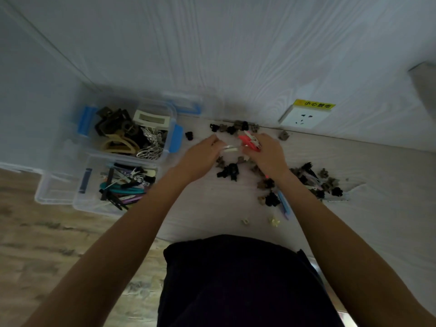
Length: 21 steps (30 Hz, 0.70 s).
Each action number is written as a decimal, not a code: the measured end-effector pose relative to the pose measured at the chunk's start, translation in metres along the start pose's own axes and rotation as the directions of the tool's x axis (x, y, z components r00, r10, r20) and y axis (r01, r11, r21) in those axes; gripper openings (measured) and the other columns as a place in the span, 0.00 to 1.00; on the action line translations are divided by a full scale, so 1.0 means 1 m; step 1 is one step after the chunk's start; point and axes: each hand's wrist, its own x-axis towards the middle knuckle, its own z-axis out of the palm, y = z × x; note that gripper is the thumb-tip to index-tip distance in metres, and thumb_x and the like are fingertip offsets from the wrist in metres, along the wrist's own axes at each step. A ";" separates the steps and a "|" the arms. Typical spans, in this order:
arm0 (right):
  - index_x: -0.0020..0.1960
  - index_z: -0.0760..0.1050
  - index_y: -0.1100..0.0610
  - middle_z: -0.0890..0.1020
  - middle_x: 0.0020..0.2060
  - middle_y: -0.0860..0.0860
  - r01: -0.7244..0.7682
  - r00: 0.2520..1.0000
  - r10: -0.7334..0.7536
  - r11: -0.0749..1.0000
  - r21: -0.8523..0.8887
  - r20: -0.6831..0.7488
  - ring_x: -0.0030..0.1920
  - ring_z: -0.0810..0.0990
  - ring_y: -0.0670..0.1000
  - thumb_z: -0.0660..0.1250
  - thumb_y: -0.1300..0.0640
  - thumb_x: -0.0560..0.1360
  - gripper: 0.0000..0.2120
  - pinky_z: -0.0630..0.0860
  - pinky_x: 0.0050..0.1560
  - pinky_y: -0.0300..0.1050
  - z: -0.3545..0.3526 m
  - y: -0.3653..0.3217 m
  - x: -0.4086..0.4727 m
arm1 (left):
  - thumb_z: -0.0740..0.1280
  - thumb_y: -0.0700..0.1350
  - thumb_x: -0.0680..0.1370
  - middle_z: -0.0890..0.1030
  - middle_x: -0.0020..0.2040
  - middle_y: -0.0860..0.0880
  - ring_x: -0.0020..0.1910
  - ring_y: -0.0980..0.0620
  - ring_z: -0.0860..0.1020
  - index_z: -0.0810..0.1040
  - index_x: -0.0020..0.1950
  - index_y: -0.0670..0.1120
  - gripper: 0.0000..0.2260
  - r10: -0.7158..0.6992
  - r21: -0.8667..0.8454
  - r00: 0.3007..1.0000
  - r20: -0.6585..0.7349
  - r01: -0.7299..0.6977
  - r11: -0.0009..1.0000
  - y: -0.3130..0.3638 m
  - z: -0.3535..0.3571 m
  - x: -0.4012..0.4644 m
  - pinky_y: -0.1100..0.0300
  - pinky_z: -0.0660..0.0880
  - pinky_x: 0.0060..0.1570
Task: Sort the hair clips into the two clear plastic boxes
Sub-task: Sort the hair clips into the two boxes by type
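Two clear plastic boxes stand at the left. The far box [173,114] holds large claw clips; the near box [81,204] holds long flat clips. My left hand [200,156] pinches a thin white flat clip [230,148]. My right hand [266,156] grips a pink-red clip [249,141] and touches the white clip's other end. Several small black and brown claw clips [230,172] lie scattered on the white surface around both hands, with a denser heap [316,180] to the right.
A white wall socket [304,118] with a yellow warning label sits on the wall behind the clips. A clear lid [54,190] lies left of the near box. Two small cream clips [273,220] lie close to my body. Wood-look floor shows at the left.
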 end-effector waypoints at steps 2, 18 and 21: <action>0.45 0.79 0.54 0.81 0.39 0.51 -0.020 1.000 0.020 0.987 0.159 -0.001 0.38 0.77 0.48 0.70 0.51 0.71 0.07 0.69 0.39 0.37 -0.006 -0.009 -0.013 | 0.55 0.42 0.81 0.74 0.50 0.43 0.45 0.46 0.74 0.72 0.58 0.41 0.10 -0.027 -0.066 0.999 0.030 0.029 0.997 0.015 -0.007 -0.011 0.58 0.65 0.42; 0.46 0.71 0.57 0.76 0.34 0.52 0.348 0.840 -0.381 0.925 0.154 0.387 0.34 0.74 0.50 0.57 0.52 0.80 0.10 0.67 0.37 0.45 0.082 -0.166 -0.050 | 0.61 0.43 0.77 0.79 0.47 0.38 0.46 0.38 0.78 0.79 0.60 0.44 0.14 -0.320 0.103 0.938 -0.132 0.334 0.937 -0.094 -0.060 -0.209 0.46 0.73 0.55; 0.64 0.68 0.52 0.75 0.36 0.54 0.464 0.774 -0.413 0.886 0.014 0.480 0.36 0.74 0.52 0.58 0.55 0.79 0.14 0.65 0.37 0.45 0.101 -0.190 -0.042 | 0.67 0.39 0.75 0.82 0.52 0.41 0.54 0.41 0.77 0.80 0.59 0.45 0.13 -0.263 0.093 0.960 -0.095 0.272 0.958 -0.098 -0.057 -0.204 0.50 0.69 0.60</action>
